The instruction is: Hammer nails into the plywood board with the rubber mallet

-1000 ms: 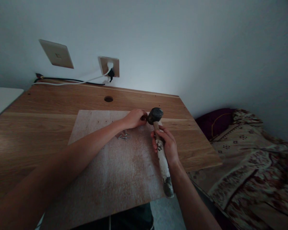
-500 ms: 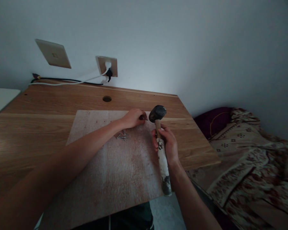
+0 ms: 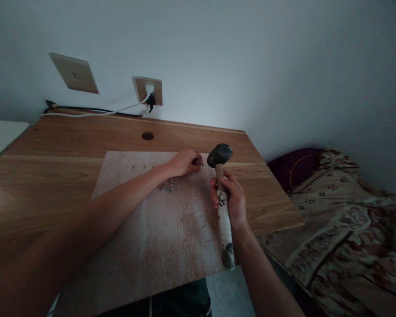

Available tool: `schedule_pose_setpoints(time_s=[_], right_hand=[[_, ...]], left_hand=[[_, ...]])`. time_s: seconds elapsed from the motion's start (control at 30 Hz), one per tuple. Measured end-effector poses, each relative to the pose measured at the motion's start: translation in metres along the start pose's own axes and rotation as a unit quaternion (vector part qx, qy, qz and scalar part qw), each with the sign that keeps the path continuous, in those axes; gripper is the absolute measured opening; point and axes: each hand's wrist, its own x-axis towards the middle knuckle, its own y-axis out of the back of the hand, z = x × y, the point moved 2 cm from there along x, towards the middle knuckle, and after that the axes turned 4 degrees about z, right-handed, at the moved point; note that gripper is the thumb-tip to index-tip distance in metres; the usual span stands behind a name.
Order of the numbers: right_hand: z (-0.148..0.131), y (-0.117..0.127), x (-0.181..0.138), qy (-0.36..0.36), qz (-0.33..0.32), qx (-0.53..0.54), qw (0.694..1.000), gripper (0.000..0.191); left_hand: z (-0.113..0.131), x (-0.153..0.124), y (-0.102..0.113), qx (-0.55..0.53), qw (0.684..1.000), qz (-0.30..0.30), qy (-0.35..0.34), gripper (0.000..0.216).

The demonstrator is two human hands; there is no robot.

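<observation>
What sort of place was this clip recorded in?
Likely a bedroom at home, not a workshop: a wooden desk stands against a wall with a plugged-in socket, and patterned bedding lies right beside it.

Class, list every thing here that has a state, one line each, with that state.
hammer: gripped by right hand, head raised off the board.
nail: pinched in left hand.
loose nails: lying heaped on the board.
board: flat on desk.
wall socket: plugs inserted.
</observation>
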Motion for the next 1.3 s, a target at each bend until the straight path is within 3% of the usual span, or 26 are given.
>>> schedule_pose_setpoints(time_s=[0.17, 0.37, 0.6, 1.03, 1.2, 1.3], right_hand=[[0.005, 0.001, 0.003, -0.031, -0.015, -0.017, 0.999, 0.025], [0.004, 0.001, 0.002, -0.011, -0.016, -0.001, 1.0, 0.025], [0.006, -0.001, 0.003, -0.035, -0.035, -0.032, 0.998, 0.029], [0.008, 0.003, 0.007, -0.034, -0.019, -0.04, 0.998, 0.027], [0.005, 0.001, 0.004, -0.033, -0.008, -0.045, 0.998, 0.028], [0.004, -0.001, 0.003, -0.038, -0.008, -0.045, 0.998, 0.028]], left_hand=[[-0.001, 0.001, -0.001, 0.017, 1.0, 0.0, -0.014, 0.017], [0.0, 0.0, 0.0, 0.005, 1.0, 0.0, -0.007, 0.017], [0.001, -0.001, -0.001, -0.021, 0.999, 0.013, -0.031, 0.019], [0.005, -0.001, 0.005, -0.018, 1.0, 0.022, 0.009, 0.018], [0.004, -0.002, 0.029, -0.042, 0.998, 0.033, 0.035, 0.018], [0.005, -0.008, 0.058, -0.036, 0.999, -0.017, -0.004, 0.019]])
